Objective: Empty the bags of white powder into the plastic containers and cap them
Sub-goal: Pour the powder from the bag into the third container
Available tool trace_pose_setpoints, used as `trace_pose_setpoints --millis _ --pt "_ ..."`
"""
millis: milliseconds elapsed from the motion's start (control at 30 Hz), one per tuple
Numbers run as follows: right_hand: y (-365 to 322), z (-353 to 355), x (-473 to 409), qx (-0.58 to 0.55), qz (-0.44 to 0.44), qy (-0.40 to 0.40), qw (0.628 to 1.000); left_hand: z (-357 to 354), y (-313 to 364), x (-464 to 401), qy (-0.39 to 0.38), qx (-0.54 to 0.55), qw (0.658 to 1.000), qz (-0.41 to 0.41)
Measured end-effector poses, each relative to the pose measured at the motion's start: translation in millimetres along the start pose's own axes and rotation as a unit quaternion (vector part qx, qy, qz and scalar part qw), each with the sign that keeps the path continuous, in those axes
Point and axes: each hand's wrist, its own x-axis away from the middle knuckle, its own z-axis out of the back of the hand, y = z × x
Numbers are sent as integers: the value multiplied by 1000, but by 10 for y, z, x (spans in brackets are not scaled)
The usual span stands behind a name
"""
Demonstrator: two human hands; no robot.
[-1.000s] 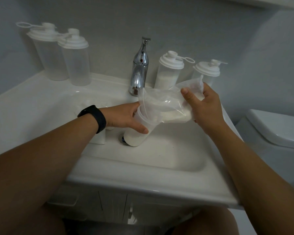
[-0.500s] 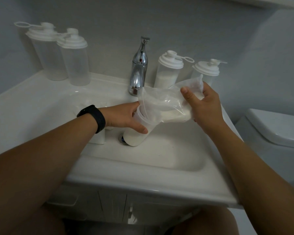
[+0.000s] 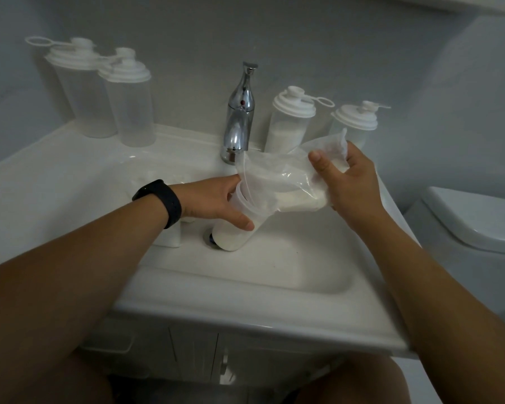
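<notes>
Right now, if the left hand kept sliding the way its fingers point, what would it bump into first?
The left hand already grips the open container; pushing on, it would likely meet the powder bag first.

A chrome faucet (image 3: 239,118) stands at twelve o'clock on a white sink (image 3: 245,290). A white toilet (image 3: 475,217) sits at three o'clock, with grey cabinet doors (image 3: 193,349) below the basin, at six o'clock.

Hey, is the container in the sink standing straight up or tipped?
Tipped. The open container leans with its mouth toward the bag, its base in the sink; the left hand grips it.
</notes>
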Motion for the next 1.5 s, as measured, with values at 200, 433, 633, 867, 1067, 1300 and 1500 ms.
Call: trace_pose_setpoints --millis 200,433,633,867,1067,1300,1500 --pt "-1 26 -17 16 12 10 1000 -4 3 -2 0 1 1000 -3" --pt "-43 36 -13 18 7 6 1000 1 -8 2 0 3 1000 -6" --pt "-43 31 -4 28 4 2 1000 -6 13 4 -1 -2 1000 -7" --pt "-27 24 1 31 9 1 999 -8 26 14 -4 -6 1000 -6" --pt "-29 29 -6 22 11 -1 1000 -1 9 5 -2 -10 1000 -2" --pt "-15 21 6 22 7 -1 1000 0 8 -4 -2 -7 1000 1" --pt "14 15 9 26 -2 -9 1000 3 -10 -18 -2 -6 1000 -1"
